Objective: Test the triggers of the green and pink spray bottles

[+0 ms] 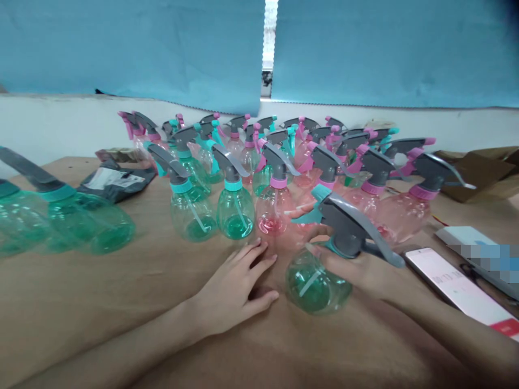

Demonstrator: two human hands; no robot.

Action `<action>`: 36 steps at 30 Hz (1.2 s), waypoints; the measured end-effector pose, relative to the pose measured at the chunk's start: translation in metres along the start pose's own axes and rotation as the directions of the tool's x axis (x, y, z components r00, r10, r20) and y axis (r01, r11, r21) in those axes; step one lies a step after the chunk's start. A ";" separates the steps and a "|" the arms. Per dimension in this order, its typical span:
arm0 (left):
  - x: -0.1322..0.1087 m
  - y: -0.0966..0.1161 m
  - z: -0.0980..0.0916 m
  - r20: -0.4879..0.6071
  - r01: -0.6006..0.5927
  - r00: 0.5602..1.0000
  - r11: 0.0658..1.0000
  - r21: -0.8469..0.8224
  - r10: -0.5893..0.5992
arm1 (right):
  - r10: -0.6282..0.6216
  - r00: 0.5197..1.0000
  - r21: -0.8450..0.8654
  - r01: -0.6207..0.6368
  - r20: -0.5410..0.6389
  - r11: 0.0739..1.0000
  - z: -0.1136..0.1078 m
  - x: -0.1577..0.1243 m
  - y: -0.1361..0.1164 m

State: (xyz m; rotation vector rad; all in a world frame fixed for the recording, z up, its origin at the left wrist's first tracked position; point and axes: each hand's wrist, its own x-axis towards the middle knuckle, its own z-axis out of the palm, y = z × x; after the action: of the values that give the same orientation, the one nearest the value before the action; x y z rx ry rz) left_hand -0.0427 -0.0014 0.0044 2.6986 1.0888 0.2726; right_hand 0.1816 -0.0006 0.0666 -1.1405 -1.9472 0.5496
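Observation:
A green spray bottle (318, 283) with a grey trigger head and teal nozzle is gripped at its neck by my right hand (348, 267). The bottle tilts a little, and a white dip tube shows inside. To its left my left hand (235, 289) rests palm down on the table, fingers apart, holding nothing. Just beyond the left fingertips stand a green spray bottle (235, 210) and a pink spray bottle (277, 208). Another green spray bottle (192, 216) stands left of these. Liquid seems to sit at the bottom of each.
Several more pink and green spray bottles crowd the back of the wooden table (150, 319). Green spray bottles (87, 221) stand at far left near a dark plastic package (117, 181). At right lie a phone (458, 286), a white box (470, 243) and a brown carton (478, 173).

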 end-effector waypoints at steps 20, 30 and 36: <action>0.000 0.001 0.000 -0.010 0.000 1.000 1.000 -0.013 -0.001 | 0.126 0.991 0.074 -0.128 0.036 0.989 -0.006 0.000 -0.009; 0.001 0.000 0.001 -0.033 -0.006 0.999 1.000 -0.017 0.006 | 0.121 0.993 0.237 -0.114 -0.013 0.965 0.004 0.001 -0.002; 0.001 -0.001 0.002 -0.021 -0.004 1.000 1.000 0.001 0.004 | 0.086 0.996 0.247 -0.074 -0.035 0.966 0.003 0.001 -0.003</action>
State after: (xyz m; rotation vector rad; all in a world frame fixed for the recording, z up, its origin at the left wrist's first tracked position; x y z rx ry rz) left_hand -0.0421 -0.0008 0.0028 2.7047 1.0901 0.3024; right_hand 0.1773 -0.0009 0.0667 -1.0671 -1.7442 0.7781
